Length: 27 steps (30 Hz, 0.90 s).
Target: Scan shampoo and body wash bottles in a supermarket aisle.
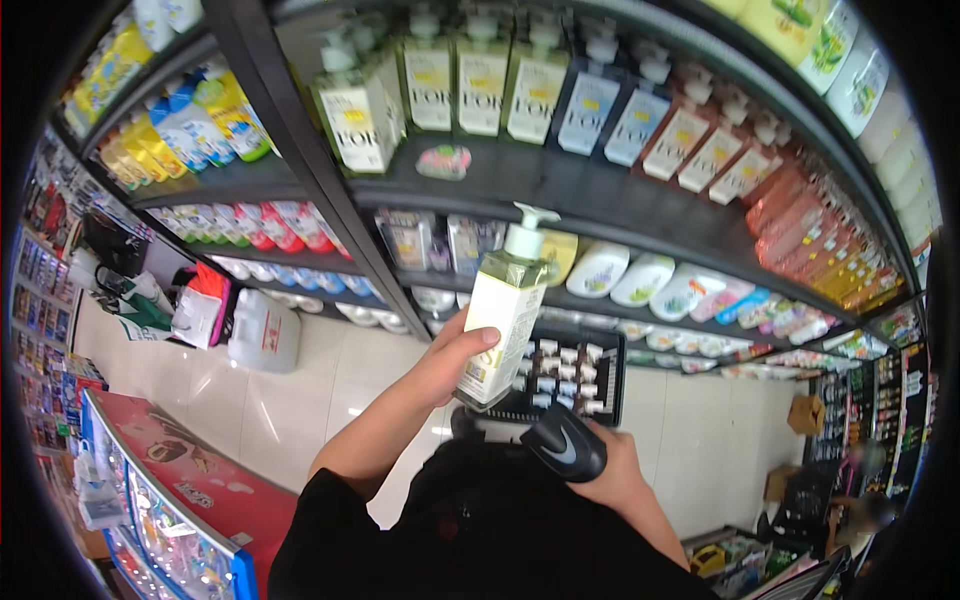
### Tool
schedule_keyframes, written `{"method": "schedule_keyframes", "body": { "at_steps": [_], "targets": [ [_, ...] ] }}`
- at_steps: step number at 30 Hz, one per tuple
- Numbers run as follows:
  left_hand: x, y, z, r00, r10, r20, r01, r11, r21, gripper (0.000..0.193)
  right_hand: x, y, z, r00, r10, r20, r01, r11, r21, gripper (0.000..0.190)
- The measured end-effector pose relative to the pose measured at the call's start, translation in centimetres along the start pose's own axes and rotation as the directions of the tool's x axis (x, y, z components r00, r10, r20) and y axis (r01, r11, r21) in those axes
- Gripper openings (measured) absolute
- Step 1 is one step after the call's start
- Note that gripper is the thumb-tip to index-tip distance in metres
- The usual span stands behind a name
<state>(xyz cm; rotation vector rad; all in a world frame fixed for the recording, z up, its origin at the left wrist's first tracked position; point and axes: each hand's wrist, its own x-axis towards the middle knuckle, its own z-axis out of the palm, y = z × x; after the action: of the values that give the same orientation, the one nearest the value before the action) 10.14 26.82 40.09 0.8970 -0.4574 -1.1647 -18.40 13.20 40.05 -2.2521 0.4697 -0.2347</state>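
A clear, square pump bottle (502, 330) with a pale label and a white pump is in my left hand (461, 356), its thumb across the label. It is tilted, with the pump towards the shelves. My right hand (619, 469) is closed around a black handheld scanner (564, 444), whose head points up and left, below the bottle. Behind the bottle, a black crate (616, 375) on the floor holds several pump bottles with white tops. Similar pump bottles (480, 82) stand in a row on the dark shelf (525, 169) ahead, with green, blue and reddish contents.
Lower shelves hold white bottles (598, 268) and pouches. A small pink tag (444, 162) lies on the dark shelf. To the left stand a white plastic jerrycan (264, 330) and a red-topped display case (195, 457). Cardboard boxes (806, 415) and people (862, 517) are at the far right.
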Motion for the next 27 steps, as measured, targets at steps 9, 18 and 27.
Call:
{"method": "schedule_keyframes", "body": {
  "at_steps": [9,18,27],
  "targets": [
    [10.4,10.4,2.5,0.433,0.901,-0.016,-0.669,0.333,0.664,0.101,-0.1,-0.4,0.2,0.997,-0.053,-0.048,0.055,0.998,0.041,0.06],
    [15.0,10.7,-0.9,0.153,0.988,-0.022,-0.104,0.038,0.994,0.101,-0.7,0.7,-0.2,0.997,0.009,-0.083,-0.005,0.999,0.046,0.056],
    [16.2,11.2,-4.1,0.138,0.985,0.101,-0.064,-0.093,0.994,0.024,-0.1,0.1,0.2,0.995,0.027,-0.095,-0.022,0.998,0.054,0.054]
  ]
}}
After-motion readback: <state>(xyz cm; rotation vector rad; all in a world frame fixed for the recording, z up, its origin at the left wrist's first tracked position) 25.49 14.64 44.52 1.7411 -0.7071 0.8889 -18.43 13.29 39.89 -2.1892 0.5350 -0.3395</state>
